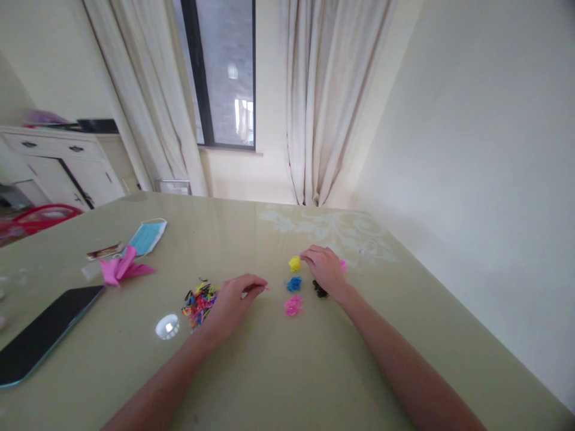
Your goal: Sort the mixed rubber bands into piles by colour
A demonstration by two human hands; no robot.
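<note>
A mixed heap of small colourful rubber bands (197, 304) lies on the table, partly covered by my left hand (236, 302). Thumb and fingers of that hand pinch a small pink rubber band (266, 288). My right hand (326, 267) has its fingertips together at the right edge of a yellow pile of bands (294, 264); whatever they hold is too small to make out. Below the yellow pile sit a blue pile (293, 284) and a pink pile (293, 306). A black pile (320, 290) shows under my right wrist, and another pink pile (343, 264) is partly hidden behind that hand.
A clear shiny dome (168, 327) rests left of the mixed heap. Farther left are a dark phone or tablet (47, 332), a crumpled pink piece (123, 268), a blue face mask (147, 237) and a small brown wrapper (105, 251). A wall (485, 179) borders the table's right side.
</note>
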